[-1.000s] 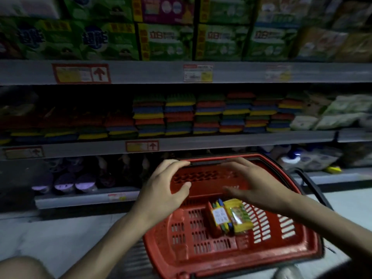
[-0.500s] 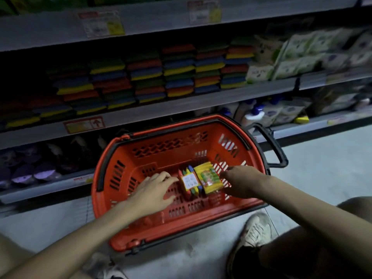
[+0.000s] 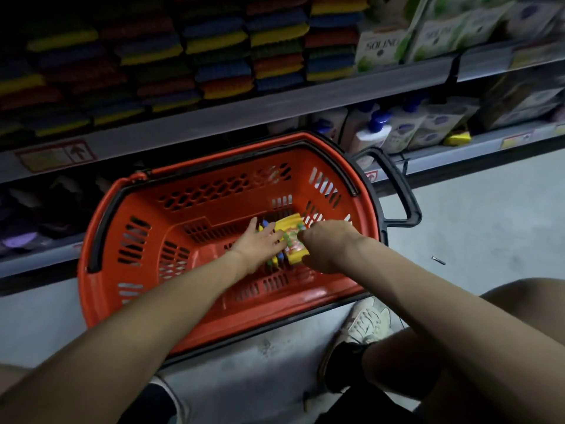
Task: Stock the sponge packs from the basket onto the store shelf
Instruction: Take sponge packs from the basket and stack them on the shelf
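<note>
A red basket point(image 3: 94, 240) stands on the floor in front of the shelf. On its bottom lie two sponge packs side by side. My left hand point(image 3: 260, 244) lies spread over the left multicoloured pack point(image 3: 277, 261), thumb and fingers apart. My right hand point(image 3: 328, 244) is knuckles-up with its fingers curled down onto the right side of the yellow sponge pack point(image 3: 292, 238); the fingertips are hidden. Neither pack is lifted. Stacks of coloured sponges point(image 3: 220, 56) fill the store shelf point(image 3: 244, 108) above the basket.
The basket's black pull handle point(image 3: 400, 191) sticks out to the right. White bottles point(image 3: 371, 133) stand on the bottom shelf, white packs point(image 3: 379, 47) beside the sponges. My shoe point(image 3: 367, 322) and knee sit right of the basket on the grey floor.
The view has tipped down and closer. Both hands moved inward onto the two packs: the left now covers the multicoloured one, the right rests on the yellow one.
</note>
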Tool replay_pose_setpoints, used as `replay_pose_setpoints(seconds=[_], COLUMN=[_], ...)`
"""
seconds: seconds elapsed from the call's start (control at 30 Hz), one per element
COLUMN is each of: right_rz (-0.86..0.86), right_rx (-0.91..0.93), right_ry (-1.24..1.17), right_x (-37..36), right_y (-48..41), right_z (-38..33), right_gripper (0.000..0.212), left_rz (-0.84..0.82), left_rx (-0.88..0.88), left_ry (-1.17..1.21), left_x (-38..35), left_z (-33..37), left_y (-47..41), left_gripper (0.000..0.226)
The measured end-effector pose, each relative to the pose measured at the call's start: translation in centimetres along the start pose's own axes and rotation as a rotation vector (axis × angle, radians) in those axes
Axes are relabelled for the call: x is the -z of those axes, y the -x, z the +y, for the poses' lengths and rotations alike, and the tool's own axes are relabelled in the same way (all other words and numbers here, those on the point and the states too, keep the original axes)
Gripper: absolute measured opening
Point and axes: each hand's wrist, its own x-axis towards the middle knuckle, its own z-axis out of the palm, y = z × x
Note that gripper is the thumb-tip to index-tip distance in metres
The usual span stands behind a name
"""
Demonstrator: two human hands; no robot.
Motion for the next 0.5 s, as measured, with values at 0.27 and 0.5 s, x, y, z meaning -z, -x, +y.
replay_pose_setpoints(seconds=[0.27, 0.5], right_rz=[-0.056, -0.08], right_rx=[0.02, 0.0], right_ry=[0.008, -0.023], right_x=[0.2, 0.2], right_y=[-0.6, -1.1], right_z=[0.7, 0.9], right_gripper=[0.043, 0.043], left_rz=[0.135, 0.267], left_rx=[-0.039, 0.275], left_ry=[-0.016, 0.559], left_x=[-2.7, -3.1], left_z=[-0.1, -1.6], left_y=[0.0, 4.5], left_gripper=[0.066, 0.08])
